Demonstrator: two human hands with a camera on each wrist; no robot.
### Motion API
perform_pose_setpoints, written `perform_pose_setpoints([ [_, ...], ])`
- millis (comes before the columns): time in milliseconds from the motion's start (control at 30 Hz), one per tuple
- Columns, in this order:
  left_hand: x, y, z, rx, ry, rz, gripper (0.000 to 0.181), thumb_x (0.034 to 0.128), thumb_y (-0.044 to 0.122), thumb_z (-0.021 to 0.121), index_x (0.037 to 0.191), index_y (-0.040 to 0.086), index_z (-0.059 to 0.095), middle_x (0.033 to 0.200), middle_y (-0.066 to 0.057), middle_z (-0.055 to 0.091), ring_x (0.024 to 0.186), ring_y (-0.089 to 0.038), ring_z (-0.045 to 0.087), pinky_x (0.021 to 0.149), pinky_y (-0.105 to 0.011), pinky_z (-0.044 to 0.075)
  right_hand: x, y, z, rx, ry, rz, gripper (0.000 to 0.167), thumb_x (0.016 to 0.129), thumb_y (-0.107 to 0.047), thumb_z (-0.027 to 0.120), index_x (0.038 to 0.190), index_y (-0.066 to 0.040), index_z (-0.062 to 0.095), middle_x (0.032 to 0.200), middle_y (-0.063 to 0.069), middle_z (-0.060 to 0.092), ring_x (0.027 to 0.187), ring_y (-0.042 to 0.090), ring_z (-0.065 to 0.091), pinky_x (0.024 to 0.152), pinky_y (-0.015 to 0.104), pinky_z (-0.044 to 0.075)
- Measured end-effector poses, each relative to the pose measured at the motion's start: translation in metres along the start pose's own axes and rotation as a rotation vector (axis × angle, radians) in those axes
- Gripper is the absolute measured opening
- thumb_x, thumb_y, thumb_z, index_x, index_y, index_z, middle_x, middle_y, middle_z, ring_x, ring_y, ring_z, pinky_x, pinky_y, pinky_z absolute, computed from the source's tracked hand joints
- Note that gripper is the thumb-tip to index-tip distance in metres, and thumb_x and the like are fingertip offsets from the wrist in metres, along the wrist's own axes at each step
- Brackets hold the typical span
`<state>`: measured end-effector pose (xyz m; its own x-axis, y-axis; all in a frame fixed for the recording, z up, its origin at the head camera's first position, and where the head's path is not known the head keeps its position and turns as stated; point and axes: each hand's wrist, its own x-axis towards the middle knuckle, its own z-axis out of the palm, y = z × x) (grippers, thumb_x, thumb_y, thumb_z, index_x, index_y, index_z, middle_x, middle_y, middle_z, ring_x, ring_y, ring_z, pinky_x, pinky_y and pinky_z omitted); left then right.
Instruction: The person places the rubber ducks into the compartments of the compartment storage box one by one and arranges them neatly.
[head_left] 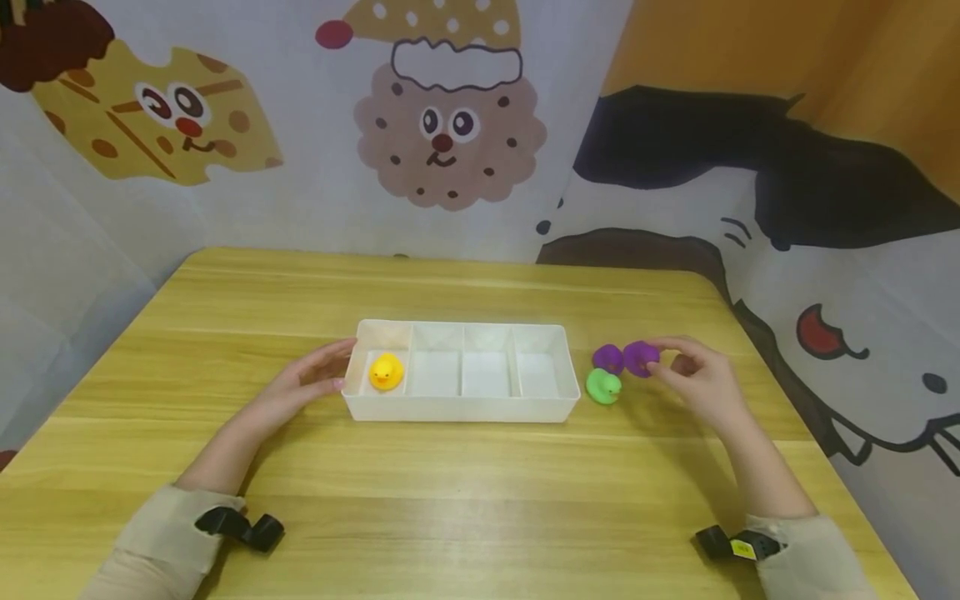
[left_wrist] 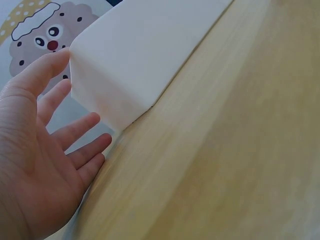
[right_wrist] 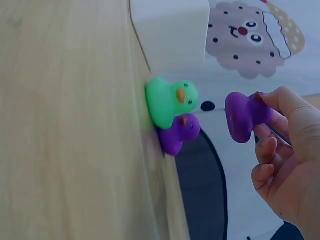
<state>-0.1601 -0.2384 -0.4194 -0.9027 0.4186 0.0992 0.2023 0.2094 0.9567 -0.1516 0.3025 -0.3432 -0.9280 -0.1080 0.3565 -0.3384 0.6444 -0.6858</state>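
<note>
A white box with several compartments (head_left: 461, 408) holds a yellow duck (head_left: 386, 372) in its leftmost compartment. My left hand (head_left: 303, 385) touches the box's left end with straight, spread fingers, the thumb at its edge in the left wrist view. Thumb and fingers of my right hand (head_left: 697, 379) pinch a purple duck (right_wrist: 243, 116), held above the table in the right wrist view. Below it, a green duck (head_left: 603, 387) and another purple duck (head_left: 607, 358) stand close together just right of the box.
The wooden table (head_left: 450, 500) reaches back to a hanging cloth (head_left: 300, 217) with cartoon figures. Both wrists wear black cameras.
</note>
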Motion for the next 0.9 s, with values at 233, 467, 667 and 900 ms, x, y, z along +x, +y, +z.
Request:
perform_pose_setpoints([
  [233, 0.000, -0.001, 0.000, 0.021, -0.007, 0.011, 0.055, 0.0993, 0.014, 0.051, 0.150, 0.011, 0.032, 0.149, -0.019, 0.035, 0.132, -0.039, 0.035, 0.101, -0.061, 0.029, 0.004, -0.001, 0.009, 0.029, -0.012, -0.040, 0.028, 0.082, -0.001, 0.074, 0.110, 0.000, 0.068, 0.067, 0.002, 0.053, 0.055, 0.009, 0.045, 0.045, 0.022, 0.038],
  [467, 0.000, 0.000, 0.001, 0.002, -0.002, 0.010, 0.054, 0.0995, 0.012, 0.051, 0.150, 0.009, 0.031, 0.149, -0.019, 0.034, 0.133, -0.040, 0.033, 0.102, -0.062, 0.027, 0.010, -0.020, 0.020, 0.068, -0.031, -0.092, 0.028, 0.080, 0.001, 0.074, 0.108, -0.002, 0.070, 0.071, 0.004, 0.055, 0.059, 0.012, 0.047, 0.048, 0.022, 0.040],
  [667, 0.000, 0.000, 0.001, 0.001, -0.001, 0.016, 0.054, 0.0993, 0.012, 0.051, 0.150, 0.008, 0.031, 0.150, -0.018, 0.033, 0.133, -0.040, 0.033, 0.102, -0.063, 0.026, 0.018, -0.039, 0.030, 0.123, -0.068, -0.128, 0.028, 0.080, 0.002, 0.074, 0.108, -0.002, 0.070, 0.080, 0.000, 0.060, 0.061, 0.013, 0.048, 0.048, 0.022, 0.040],
  [900, 0.000, 0.000, 0.001, 0.004, -0.001, 0.016, 0.054, 0.0992, 0.011, 0.051, 0.149, 0.008, 0.032, 0.150, -0.019, 0.033, 0.133, -0.040, 0.033, 0.101, -0.063, 0.027, 0.027, -0.060, 0.042, 0.178, -0.135, -0.128, 0.028, 0.081, -0.001, 0.074, 0.108, -0.003, 0.070, 0.083, 0.006, 0.061, 0.063, 0.016, 0.051, 0.050, 0.023, 0.044],
])
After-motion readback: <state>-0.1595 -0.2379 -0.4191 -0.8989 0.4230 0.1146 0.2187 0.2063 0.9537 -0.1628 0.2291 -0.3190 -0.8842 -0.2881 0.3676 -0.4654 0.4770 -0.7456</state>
